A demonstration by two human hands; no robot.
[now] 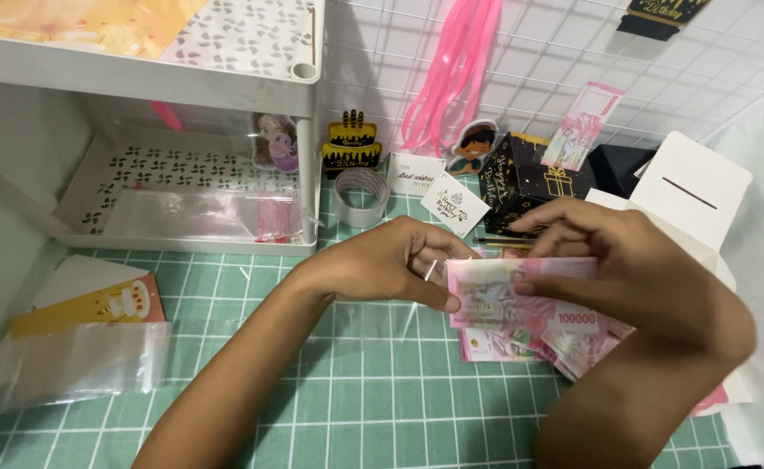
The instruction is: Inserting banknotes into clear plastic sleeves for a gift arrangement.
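Both my hands hold a pink banknote [521, 295] flat above a green grid cutting mat [356, 391]. My left hand [390, 260] pinches the note's left edge with thumb and fingers. My right hand [651, 278] covers its right side, fingers across the top. Under it lies a small pile of similar pink banknotes [521, 343]. A black gift box with gold print [529, 178] stands just behind, with another pink banknote [583, 124] sticking out of it.
A roll of clear tape [361, 196], small white greeting cards [456, 204], cake and figure toppers [352, 142] and pink ribbon [451, 69] sit at the back by a wire grid. A white shelf rack [182, 78] stands left; clear plastic bags [78, 360] lie lower left; a white slotted box [690, 195] at right.
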